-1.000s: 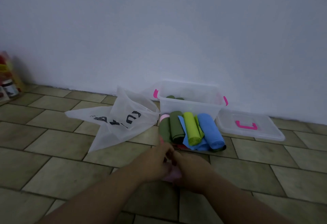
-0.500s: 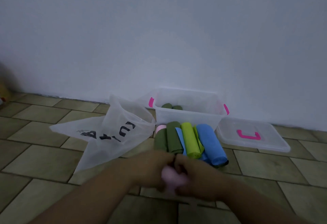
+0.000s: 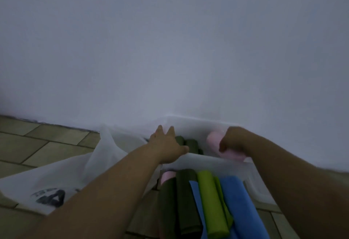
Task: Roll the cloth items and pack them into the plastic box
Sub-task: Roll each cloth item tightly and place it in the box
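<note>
Pink roll [image 3: 214, 141] has left the floor and now sits inside the box [image 3: 204, 158] rim, with my right hand [image 3: 233, 140] curled round it. My left hand [image 3: 166, 144], fingers spread wide, steadies the near corner beside two green rolls [image 3: 190, 144]. One more item is nearly packed; several rolls [image 3: 209, 201] remain outside

1. Translucent white plastic box [image 3: 204, 158]: smooth, frosted walls, with a faint sheen along the near rim.
2. Pale pink rolled cloth [image 3: 212, 140], over the box's right end: soft and matt. It is too blurred to show the weave.
3. Dark green cloth rolls [image 3: 191, 144], inside the box at its left end: matt fabric.
4. Lime-green cloth roll [image 3: 211, 206], blue cloth roll [image 3: 239, 208] and dark olive cloth roll [image 3: 186, 197], on the floor by the box's near wall: all matt and smooth-faced.
5. Thin translucent white plastic bag with black print [image 3: 62, 176], on the floor left of the box: filmy, creased, slightly glossy.
6. Olive-brown floor tiles [image 3: 47, 138]: hard, with a dull finish and dark grout lines.
7. White painted wall [image 3: 170, 50]: matt and even.
</note>
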